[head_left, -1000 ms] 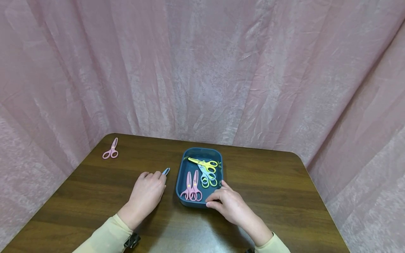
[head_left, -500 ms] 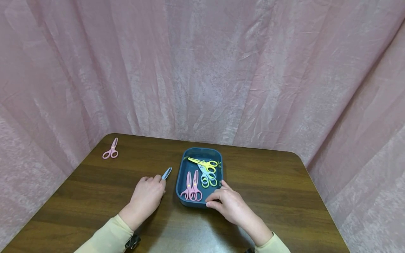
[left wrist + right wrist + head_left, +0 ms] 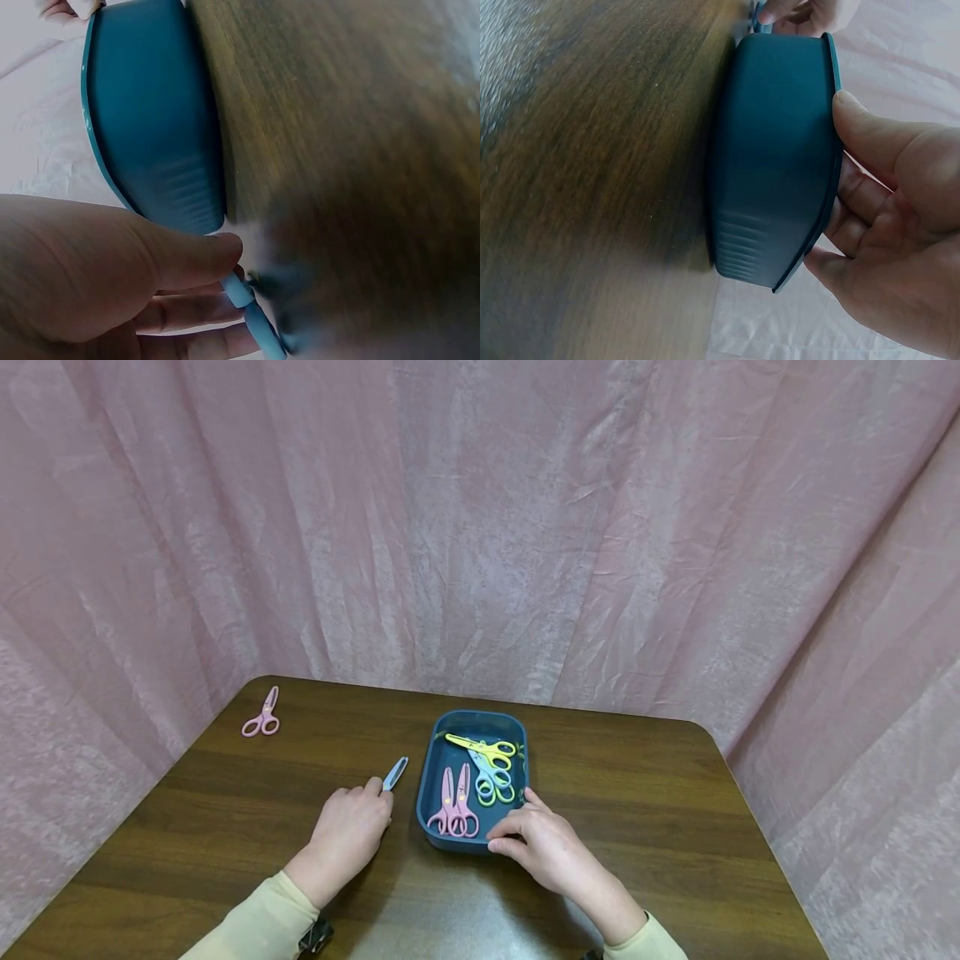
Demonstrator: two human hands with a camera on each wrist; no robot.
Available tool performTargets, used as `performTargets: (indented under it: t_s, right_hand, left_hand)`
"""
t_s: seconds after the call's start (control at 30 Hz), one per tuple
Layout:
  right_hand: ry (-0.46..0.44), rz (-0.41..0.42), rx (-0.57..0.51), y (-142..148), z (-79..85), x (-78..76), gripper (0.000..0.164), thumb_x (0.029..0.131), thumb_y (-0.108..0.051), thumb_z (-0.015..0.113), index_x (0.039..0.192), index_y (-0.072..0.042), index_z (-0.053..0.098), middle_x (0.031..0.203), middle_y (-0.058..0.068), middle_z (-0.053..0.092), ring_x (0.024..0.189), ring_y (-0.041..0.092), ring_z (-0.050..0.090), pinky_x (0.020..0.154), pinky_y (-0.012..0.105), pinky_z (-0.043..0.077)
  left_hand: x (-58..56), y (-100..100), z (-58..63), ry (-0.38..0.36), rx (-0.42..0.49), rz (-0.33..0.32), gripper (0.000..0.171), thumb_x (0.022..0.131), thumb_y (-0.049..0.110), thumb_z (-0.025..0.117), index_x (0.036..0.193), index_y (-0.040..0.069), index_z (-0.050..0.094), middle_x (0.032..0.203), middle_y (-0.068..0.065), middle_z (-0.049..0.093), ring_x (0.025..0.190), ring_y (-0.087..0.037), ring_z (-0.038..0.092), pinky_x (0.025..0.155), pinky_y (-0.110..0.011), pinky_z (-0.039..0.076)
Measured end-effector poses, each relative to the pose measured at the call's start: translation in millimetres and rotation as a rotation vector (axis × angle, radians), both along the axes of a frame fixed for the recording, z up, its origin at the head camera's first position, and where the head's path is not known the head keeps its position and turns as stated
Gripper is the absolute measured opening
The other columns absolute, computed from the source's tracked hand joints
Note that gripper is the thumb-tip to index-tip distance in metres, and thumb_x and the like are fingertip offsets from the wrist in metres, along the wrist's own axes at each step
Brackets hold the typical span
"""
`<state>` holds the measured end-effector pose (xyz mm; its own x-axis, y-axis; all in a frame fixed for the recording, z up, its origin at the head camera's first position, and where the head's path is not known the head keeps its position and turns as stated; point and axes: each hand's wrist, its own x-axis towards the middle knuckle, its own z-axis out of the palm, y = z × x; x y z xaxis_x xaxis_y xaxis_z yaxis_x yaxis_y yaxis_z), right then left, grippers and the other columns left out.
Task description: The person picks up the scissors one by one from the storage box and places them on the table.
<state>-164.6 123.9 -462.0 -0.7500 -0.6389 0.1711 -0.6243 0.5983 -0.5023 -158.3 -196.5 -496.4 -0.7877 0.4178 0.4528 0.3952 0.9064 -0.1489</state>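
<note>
My left hand pinches a pair of light-blue scissors just left of the tray, blades pointing away and to the right. In the left wrist view the thumb and fingers close on the scissors' blue handle, which is partly hidden. At the tray's near right corner, my right hand holds the rim of the dark-blue tray, thumb at the near side and fingers over the edge. Inside lie two pink scissors, yellow scissors, light-blue scissors and partly covered yellow-green handles.
One more pair of pink scissors lies near the far left corner of the brown wooden table. Pink curtains hang behind the table and along its sides.
The left hand has shifted slightly back, and more of the light-blue scissors' blades shows past its fingers, their tip a little further right. The right hand and tray have stayed put.
</note>
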Motion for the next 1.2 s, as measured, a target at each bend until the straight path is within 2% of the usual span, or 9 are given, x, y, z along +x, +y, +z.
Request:
performTargets:
  t_s: [0.27, 0.47, 0.57, 0.7, 0.87, 1.0, 1.2]
  right_hand:
    - [0.004, 0.006, 0.005, 0, 0.7, -0.1, 0.005, 0.098, -0.013, 0.084, 0.100, -0.015, 0.087, 0.093, -0.012, 0.079, 0.102, 0.011, 0.072, 0.127, 0.060, 0.032]
    - [0.013, 0.008, -0.002, 1, 1.1, 0.6, 0.004, 0.098, -0.013, 0.084, 0.100, -0.015, 0.087, 0.093, -0.012, 0.080, 0.102, 0.011, 0.072, 0.127, 0.060, 0.033]
    - [0.016, 0.010, -0.002, 1, 1.0, 0.9, 0.004, 0.098, -0.013, 0.084, 0.100, -0.015, 0.087, 0.093, -0.012, 0.080, 0.102, 0.011, 0.072, 0.127, 0.060, 0.033]
    - [0.012, 0.008, 0.001, 0, 1.3, 0.9, 0.004, 0.098, -0.014, 0.084, 0.100, -0.015, 0.087, 0.094, -0.012, 0.080, 0.102, 0.010, 0.072, 0.127, 0.060, 0.033]
    - [0.000, 0.007, 0.002, 0, 1.3, 0.8, 0.005, 0.098, -0.013, 0.084, 0.101, -0.015, 0.087, 0.094, -0.012, 0.080, 0.101, 0.010, 0.071, 0.127, 0.061, 0.032]
    - [0.000, 0.004, 0.001, 0, 1.0, 0.4, 0.005, 0.098, -0.013, 0.084, 0.101, -0.015, 0.087, 0.094, -0.011, 0.080, 0.101, 0.010, 0.071, 0.127, 0.061, 0.032]
    - [-0.001, 0.002, 0.002, 0, 0.6, -0.2, 0.005, 0.099, -0.014, 0.084, 0.101, -0.015, 0.087, 0.094, -0.011, 0.080, 0.101, 0.010, 0.072, 0.127, 0.060, 0.032]
  left_hand:
    - [1.3, 3, -3.2, -0.021, 0.012, 0.024, 0.031, 0.074, 0.007, 0.095, 0.078, 0.005, 0.064, 0.081, -0.012, 0.056, 0.060, -0.030, 0.062, 0.049, -0.045, 0.049]
    - [2.1, 5, -2.3, -0.032, 0.004, 0.045, 0.019, 0.083, -0.006, 0.080, 0.078, 0.005, 0.065, 0.083, -0.013, 0.056, 0.061, -0.030, 0.061, 0.049, -0.046, 0.049]
    - [2.0, 6, -2.9, -0.034, 0.004, 0.046, 0.018, 0.083, -0.009, 0.077, 0.078, 0.004, 0.066, 0.084, -0.014, 0.057, 0.062, -0.030, 0.061, 0.050, -0.046, 0.050]
    - [1.9, 6, -2.5, -0.034, 0.013, 0.038, 0.020, 0.080, -0.001, 0.086, 0.079, 0.004, 0.066, 0.083, -0.014, 0.058, 0.062, -0.030, 0.062, 0.050, -0.046, 0.050]
    - [3.4, 5, -1.9, -0.051, 0.002, 0.045, 0.033, 0.079, 0.018, 0.098, 0.086, 0.004, 0.069, 0.082, -0.012, 0.059, 0.063, -0.029, 0.062, 0.051, -0.043, 0.049]
    - [6.7, 5, 1.4, -0.049, 0.005, 0.044, 0.038, 0.081, 0.026, 0.098, 0.091, 0.004, 0.069, 0.084, -0.011, 0.060, 0.066, -0.029, 0.061, 0.053, -0.042, 0.049]
    - [16.2, 6, 5.6, -0.054, 0.015, 0.032, 0.043, 0.081, 0.031, 0.098, 0.094, 0.005, 0.066, 0.089, -0.012, 0.064, 0.075, -0.032, 0.068, 0.060, -0.046, 0.053]
